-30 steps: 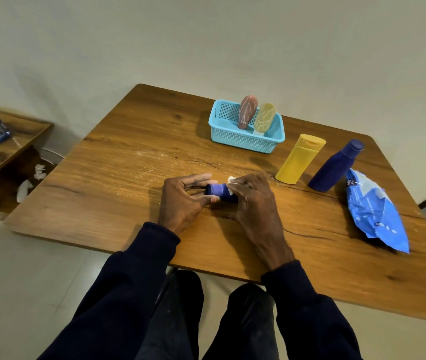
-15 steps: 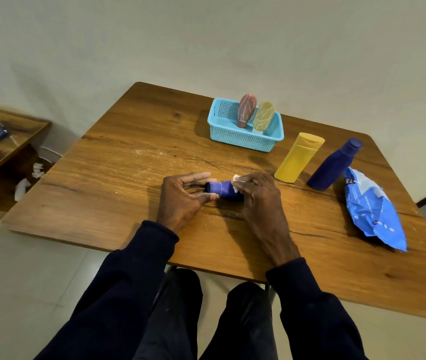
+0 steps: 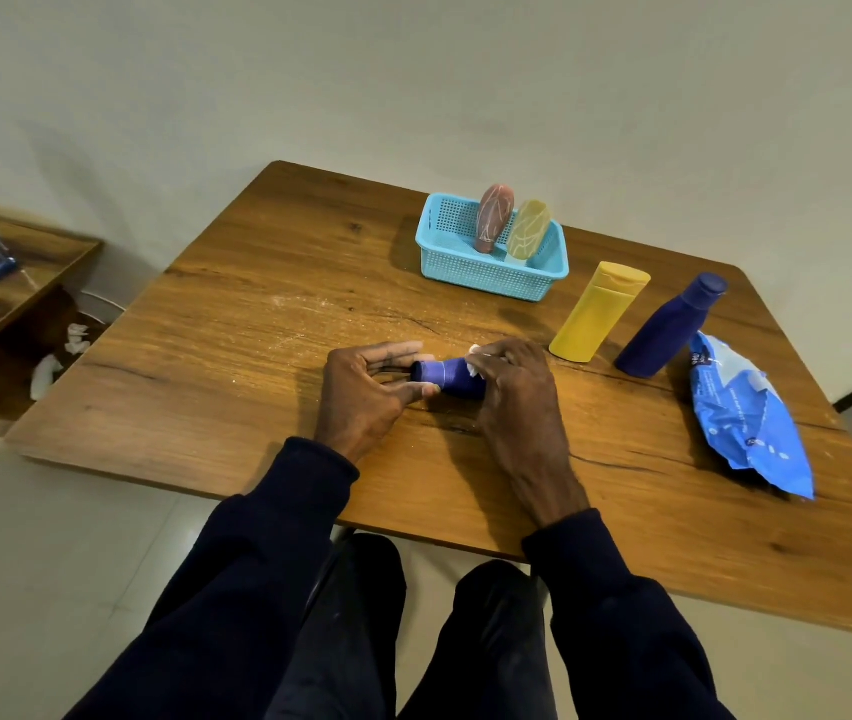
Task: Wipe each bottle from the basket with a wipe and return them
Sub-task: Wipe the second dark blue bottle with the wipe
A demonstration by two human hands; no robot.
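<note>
Purple bottle (image 3: pixel 452 377) lies sideways between both hands near the worktop's (image 3: pixel 236 324) front edge. The left hand (image 3: pixel 364 394) pinches its cap end, and the right hand (image 3: pixel 514 389) curls a white wipe (image 3: pixel 474 350) around its body. Beyond stand a yellow bottle (image 3: pixel 598 311) and a dark blue bottle (image 3: pixel 670 327). The basket (image 3: pixel 491 285) at the far edge holds two more.

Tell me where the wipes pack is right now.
In the head view, the wipes pack lies flat near the right edge of the table, right beside the upright dark blue bottle.

Pale wall (image 3: pixel 413 70), wooden table (image 3: pixel 236 356), seemingly tiled floor (image 3: pixel 49 563).
</note>
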